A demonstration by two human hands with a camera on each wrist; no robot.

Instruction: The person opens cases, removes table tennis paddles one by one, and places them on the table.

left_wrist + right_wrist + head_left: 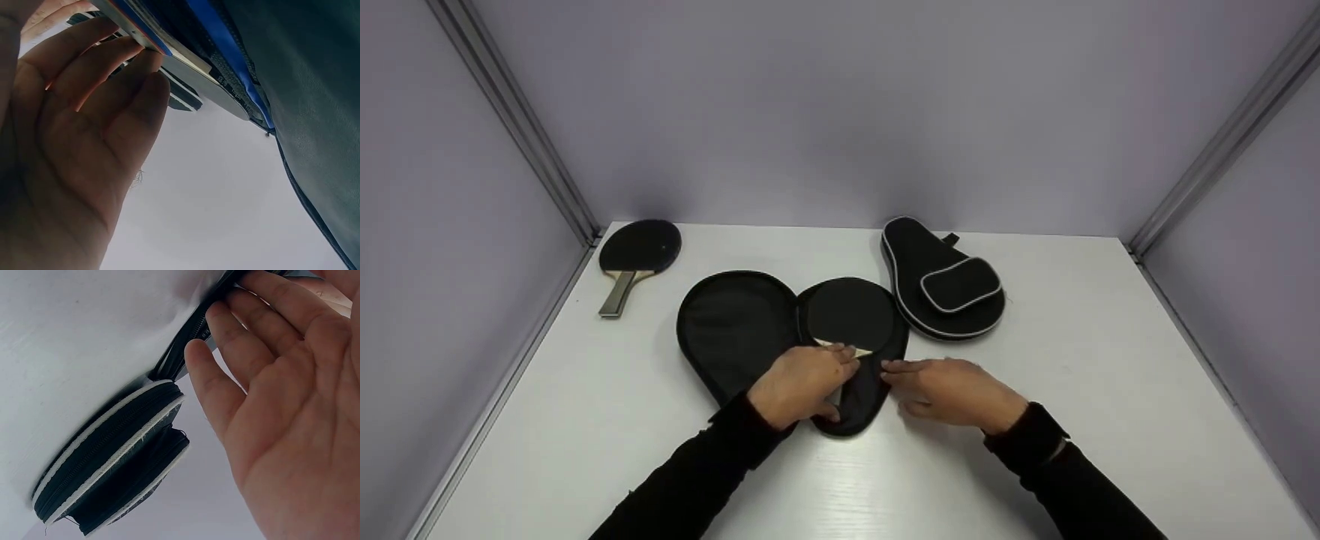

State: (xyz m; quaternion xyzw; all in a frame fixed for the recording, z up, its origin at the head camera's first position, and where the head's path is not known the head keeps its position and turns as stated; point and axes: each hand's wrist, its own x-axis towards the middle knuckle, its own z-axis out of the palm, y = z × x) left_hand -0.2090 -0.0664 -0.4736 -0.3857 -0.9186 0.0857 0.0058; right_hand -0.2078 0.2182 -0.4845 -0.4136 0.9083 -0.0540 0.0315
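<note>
An unzipped black paddle case (pixel 735 322) lies spread on the table, its two halves side by side. In its right half rests a black table tennis paddle (pixel 851 311), with the handle towards the person. My left hand (pixel 802 382) lies over that handle and covers most of it; in the left wrist view its extended fingers (pixel 126 84) touch the paddle's side. My right hand (pixel 952 390) has its fingers stretched out at the right edge of the case. The right wrist view shows those fingertips (pixel 216 318) against the zippered rim.
A second black paddle (pixel 641 247) lies at the back left of the table (pixel 585 420). Right behind the open case is a zipped black paddle case (pixel 937 255) with white piping and a front pocket. Pale panels (pixel 847 112) enclose the back and sides.
</note>
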